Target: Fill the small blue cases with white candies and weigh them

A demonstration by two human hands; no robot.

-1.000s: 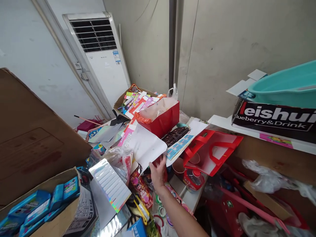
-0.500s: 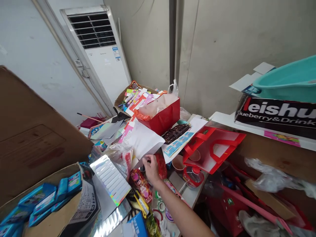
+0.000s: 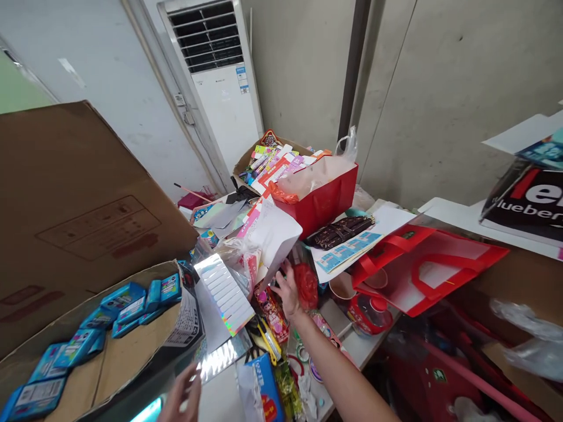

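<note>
My right hand (image 3: 288,293) reaches over the cluttered table, fingers apart, at the lower edge of a curled white paper sheet (image 3: 281,234). Whether the fingertips touch the paper, I cannot tell. Below the wrist lie a red printed packet (image 3: 273,313) and a yellow utility knife (image 3: 269,343). My left hand (image 3: 180,395), slightly blurred at the bottom edge, has its fingers apart and appears to hold nothing. Near it lies a shiny silver sheet (image 3: 224,354). A silver striped card (image 3: 224,293) rests between the two hands.
An open carton (image 3: 99,369) with several blue packets stands at left. A red paper bag (image 3: 328,202) and a dark brown pouch (image 3: 338,231) sit behind. At right are a red-handled bag (image 3: 448,269), a paper cup (image 3: 342,286) and a black box (image 3: 523,199).
My view has swung left. The fingers of my right hand have spread from a pinch at the paper, and the paper has curled upward. My left hand has come in at the bottom.
</note>
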